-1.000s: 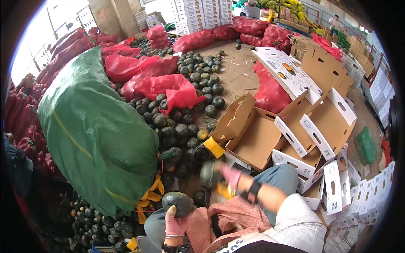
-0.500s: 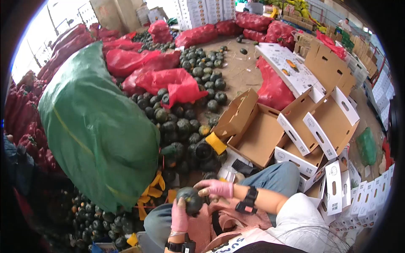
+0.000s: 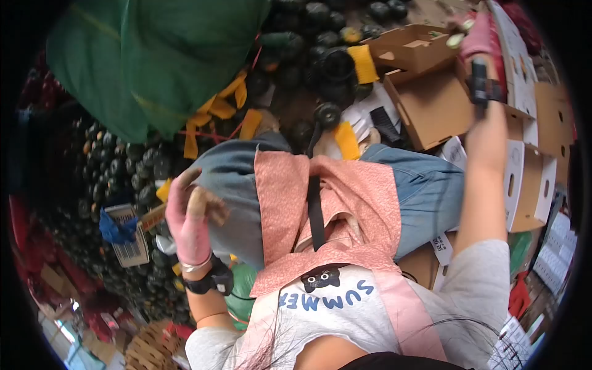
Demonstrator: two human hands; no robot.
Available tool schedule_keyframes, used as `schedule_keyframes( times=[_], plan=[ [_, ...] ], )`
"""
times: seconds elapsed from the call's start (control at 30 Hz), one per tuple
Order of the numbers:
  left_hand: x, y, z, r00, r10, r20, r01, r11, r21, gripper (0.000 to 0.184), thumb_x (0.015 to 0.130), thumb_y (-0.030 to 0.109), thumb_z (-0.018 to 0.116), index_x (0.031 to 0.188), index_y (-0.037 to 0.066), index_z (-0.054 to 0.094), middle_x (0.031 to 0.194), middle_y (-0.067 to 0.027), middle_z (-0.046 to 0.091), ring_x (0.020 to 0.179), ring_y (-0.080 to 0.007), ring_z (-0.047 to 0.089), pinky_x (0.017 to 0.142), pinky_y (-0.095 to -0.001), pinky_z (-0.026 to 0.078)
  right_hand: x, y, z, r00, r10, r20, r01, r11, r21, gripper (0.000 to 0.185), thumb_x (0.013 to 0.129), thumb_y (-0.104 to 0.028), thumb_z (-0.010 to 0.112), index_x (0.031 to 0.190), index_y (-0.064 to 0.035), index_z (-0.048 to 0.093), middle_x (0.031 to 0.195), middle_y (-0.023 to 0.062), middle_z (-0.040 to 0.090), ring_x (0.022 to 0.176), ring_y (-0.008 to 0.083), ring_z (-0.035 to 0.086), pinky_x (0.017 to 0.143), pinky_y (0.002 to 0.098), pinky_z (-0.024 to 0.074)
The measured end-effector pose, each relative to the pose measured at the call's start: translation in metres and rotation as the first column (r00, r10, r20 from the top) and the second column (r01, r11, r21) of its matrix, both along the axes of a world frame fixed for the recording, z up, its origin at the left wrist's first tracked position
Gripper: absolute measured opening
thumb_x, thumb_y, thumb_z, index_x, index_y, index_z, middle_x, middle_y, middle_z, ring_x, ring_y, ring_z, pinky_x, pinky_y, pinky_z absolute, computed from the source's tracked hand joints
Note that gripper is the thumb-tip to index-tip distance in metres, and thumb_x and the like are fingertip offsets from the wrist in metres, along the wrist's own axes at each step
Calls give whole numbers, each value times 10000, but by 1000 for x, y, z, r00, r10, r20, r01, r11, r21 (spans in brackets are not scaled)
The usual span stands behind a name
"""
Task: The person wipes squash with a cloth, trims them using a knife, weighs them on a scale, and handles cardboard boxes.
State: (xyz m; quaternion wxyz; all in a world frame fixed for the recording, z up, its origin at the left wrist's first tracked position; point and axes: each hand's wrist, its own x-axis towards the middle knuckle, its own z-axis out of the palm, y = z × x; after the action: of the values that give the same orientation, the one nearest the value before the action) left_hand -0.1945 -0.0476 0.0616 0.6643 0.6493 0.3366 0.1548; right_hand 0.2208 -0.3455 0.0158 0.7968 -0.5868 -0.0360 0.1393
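My left hand (image 3: 192, 216), in a pink glove with beige fingertips, is raised beside my left knee. Its fingers are apart and curved, with nothing between them. My right hand (image 3: 478, 38), also in a pink glove, is stretched out at the upper right, above an open brown carton (image 3: 425, 108) and near a red mesh bag (image 3: 498, 58). Its fingers are smeared by motion; a pale spot shows by them, and I cannot make out whether they hold anything. Dark green squashes (image 3: 290, 77) lie heaped beyond my knees. A pink patterned apron (image 3: 282, 203) covers my lap.
A large green sack (image 3: 154, 58) bulges at the upper left. Yellow netting sleeves (image 3: 364, 63) lie among the squashes. More squashes (image 3: 117, 166) spread at the left. White-sided cartons (image 3: 515, 179) stand at the right, close to my right arm.
The squash held between both hands has left them. My right hand has swung out to the upper right, and my left has come away from it. The view has tilted down toward my lap.
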Motion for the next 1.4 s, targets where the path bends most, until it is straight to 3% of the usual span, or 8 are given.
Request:
schedule_keyframes(
  times=[0.13, 0.2, 0.23, 0.4, 0.63, 1.0, 1.2, 1.4],
  plan=[
    [-55, 8, -10, 981, -54, -185, 35, 994, -108, 284, 921, 232, 522, 813, -27, 566, 485, -39, 501, 344, -103, 438, 340, -223, 318, 41, 57, -35, 919, 309, 246, -151, 850, -504, 169, 806, -136, 569, 933, -92, 671, 893, 49, 638, 822, 146, 608, 682, 300, 509],
    [-59, 8, -22, 950, -163, -266, 116, 976, -184, 358, 907, 293, 541, 739, -22, 570, 474, -42, 514, 341, -105, 460, 334, -223, 317, 35, 94, -106, 361, 779, 512, -175, 596, -784, 161, 811, -95, 559, 922, -84, 675, 900, 53, 639, 839, 144, 613, 692, 300, 510],
    [-56, 7, -21, 948, -144, -283, 97, 980, -172, 361, 906, 296, 539, 743, -24, 570, 469, -43, 516, 340, -106, 462, 335, -224, 321, -30, 126, -95, 733, 679, -44, -312, 277, -909, 216, 773, -168, 611, 961, -90, 681, 971, 85, 645, 899, 202, 622, 802, 311, 501],
    [-45, 5, -13, 940, -132, -315, 80, 982, -173, 408, 899, 343, 537, 764, -39, 579, 452, -51, 527, 339, -115, 478, 338, -227, 340, -155, 190, -268, 330, 920, -210, -327, -97, -940, 578, 618, -228, 721, 1155, -84, 565, 1140, 142, 562, 1027, 324, 574, 862, 379, 488],
    [-45, -4, -15, 948, -18, -318, -4, 998, -69, 459, 865, 407, 599, 767, -41, 580, 445, -45, 519, 330, -110, 475, 331, -218, 333, -191, 218, -284, 219, 842, -493, -109, -481, -870, 452, 668, -132, 725, 1108, -114, 623, 1129, 105, 569, 1000, 257, 623, 707, 373, 540],
    [-52, -8, -20, 982, -6, -190, -6, 998, -62, 400, 836, 331, 644, 789, -59, 571, 456, -44, 515, 336, -115, 481, 332, -218, 340, -245, 154, -319, 679, 674, -290, -83, -322, -943, 404, 761, -245, 635, 1097, -34, 561, 1026, 161, 632, 871, 296, 665, 606, 430, 532],
    [-48, -6, -20, 989, -64, -134, 52, 995, -90, 360, 826, 291, 650, 794, -60, 577, 468, -54, 532, 363, -124, 518, 339, -217, 363, -176, 123, -276, 526, 389, -757, -819, 472, -326, 348, 683, -317, 713, 920, -67, 664, 830, 28, 653, 726, 233, 612, 649, 352, 502],
    [-39, 3, -11, 961, -161, -227, 120, 976, -183, 231, 783, 168, 623, 792, -59, 580, 484, -69, 552, 381, -135, 546, 354, -215, 389, 3, 100, -147, 925, -8, -379, -126, 936, -329, 276, 868, -278, 489, 1007, -65, 594, 820, 68, 584, 616, 167, 541, 579, 310, 495]
  ],
)
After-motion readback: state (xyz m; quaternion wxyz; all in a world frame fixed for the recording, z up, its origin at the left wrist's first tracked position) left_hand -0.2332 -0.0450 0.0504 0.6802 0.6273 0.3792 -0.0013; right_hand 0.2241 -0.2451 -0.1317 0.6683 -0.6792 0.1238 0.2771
